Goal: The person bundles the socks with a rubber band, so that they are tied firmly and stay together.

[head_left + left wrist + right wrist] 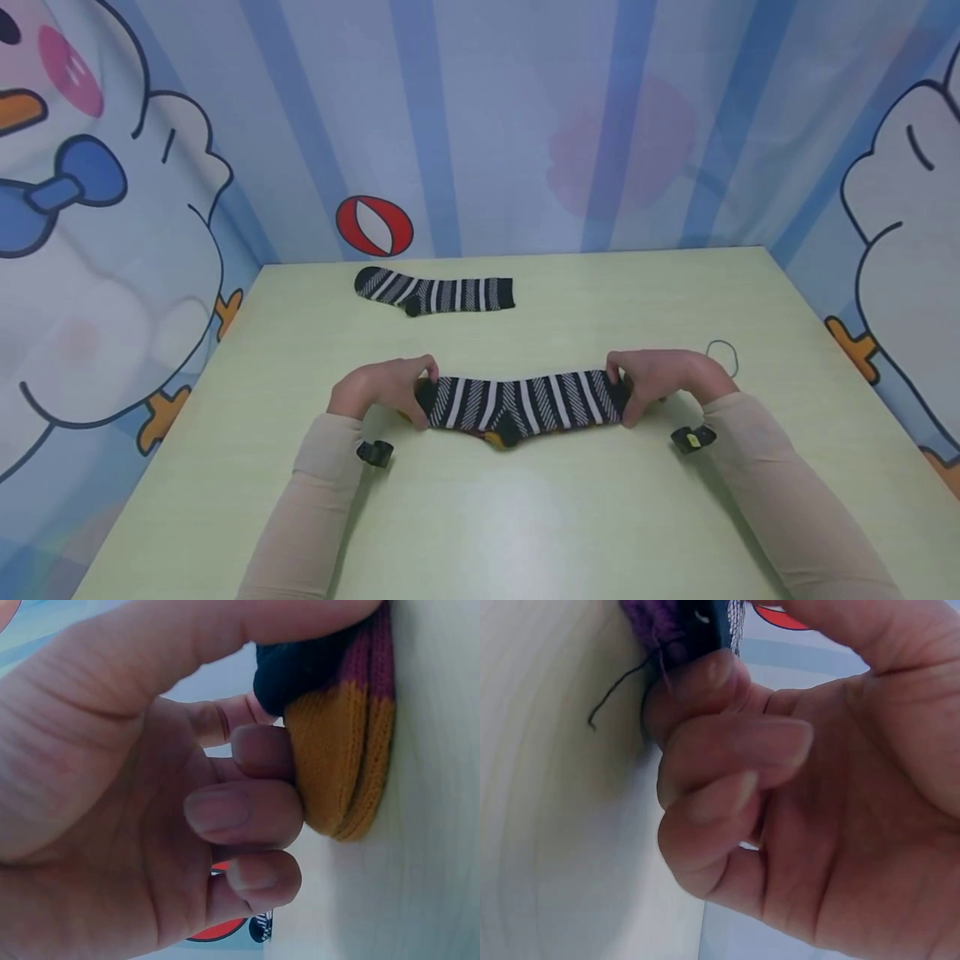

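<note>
A black sock with white and grey stripes lies stretched sideways at the table's middle. Beneath it shows mustard and purple knit, a second sock mostly hidden by the striped one. My left hand pinches the black toe end at the left. At the opposite end, my right hand pinches the black cuff between thumb and fingers. In the right wrist view, purple knit sits against the dark cuff, and a loose dark thread hangs from it.
Another striped sock lies flat near the back edge of the pale table. A thin cord loop rests behind my right wrist. A printed cloth backdrop rises behind the table.
</note>
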